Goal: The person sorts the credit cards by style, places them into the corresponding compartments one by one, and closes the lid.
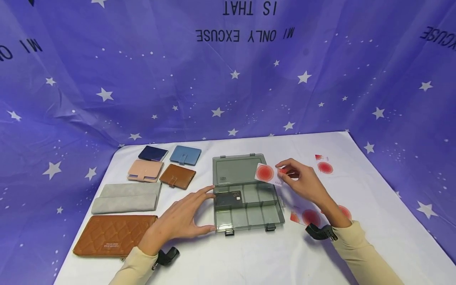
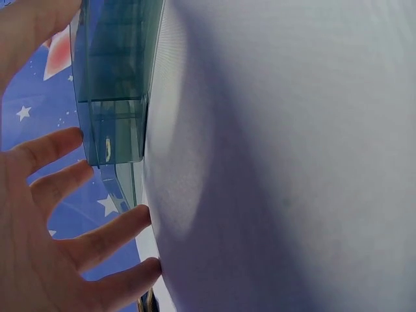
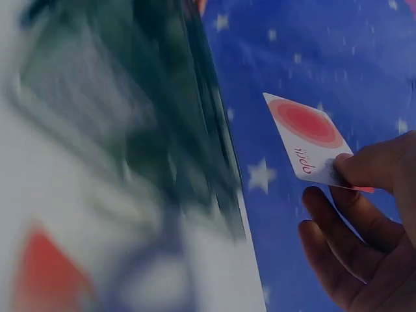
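A white card with a red circle (image 1: pixel 265 173) is pinched between the thumb and fingers of my right hand (image 1: pixel 302 180). It hangs over the right side of a clear grey-green compartment box (image 1: pixel 249 215), whose lid (image 1: pixel 235 170) lies open toward the back. The right wrist view shows the same card (image 3: pixel 305 133) tilted, its far end free. My left hand (image 1: pixel 183 215) has its fingers spread at the box's left side; in the left wrist view, fingertips (image 2: pixel 75 138) touch the box wall. A black VIP card (image 1: pixel 228 198) lies inside the box, across the left compartments.
More red-circle cards lie to the right: one at the back (image 1: pixel 325 167), others (image 1: pixel 310 217) partly under my right forearm. On the left are a blue card holder (image 1: pixel 186 154), a navy one (image 1: pixel 152 152), a pink one (image 1: pixel 145 169), a brown one (image 1: pixel 177 176), a grey pouch (image 1: pixel 128 196) and a quilted brown wallet (image 1: pixel 110 235).
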Motion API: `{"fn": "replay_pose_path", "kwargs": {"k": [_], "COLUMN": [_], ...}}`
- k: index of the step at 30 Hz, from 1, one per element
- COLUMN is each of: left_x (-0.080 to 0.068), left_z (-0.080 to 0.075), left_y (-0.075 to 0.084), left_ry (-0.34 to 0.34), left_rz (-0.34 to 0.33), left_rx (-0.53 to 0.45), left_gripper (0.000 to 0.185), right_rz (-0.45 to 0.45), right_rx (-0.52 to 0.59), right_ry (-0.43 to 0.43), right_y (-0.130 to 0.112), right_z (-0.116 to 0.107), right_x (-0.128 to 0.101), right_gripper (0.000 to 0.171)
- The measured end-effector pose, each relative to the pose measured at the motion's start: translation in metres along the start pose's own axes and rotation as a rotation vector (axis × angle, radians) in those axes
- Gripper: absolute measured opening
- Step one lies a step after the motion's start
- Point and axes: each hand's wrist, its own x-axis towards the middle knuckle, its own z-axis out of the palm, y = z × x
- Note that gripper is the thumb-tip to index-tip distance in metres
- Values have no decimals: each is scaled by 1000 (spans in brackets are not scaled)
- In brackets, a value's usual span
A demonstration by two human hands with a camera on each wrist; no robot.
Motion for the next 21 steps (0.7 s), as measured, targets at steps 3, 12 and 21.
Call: {"fn": "replay_pose_path", "kwargs": {"k": [3,12,21], "left_x": [1,3,2], "left_z": [0,-2,0], "left_y": [1,0,-1], "left_ry": [0,-20,-15], "left_rz": [4,-19,-20], "left_rx": [-4,-4,0], "left_gripper": [88,88,88], "right_rz": [-13,-72,-109], "right_rx": [44,110,12], "right_ry": [-57,-238,-312], "right_y": [-17,-58,-64], "right_z": [14,54,88], "right_x": [-6,-25,-38], "right_gripper": [25,23,21]}}
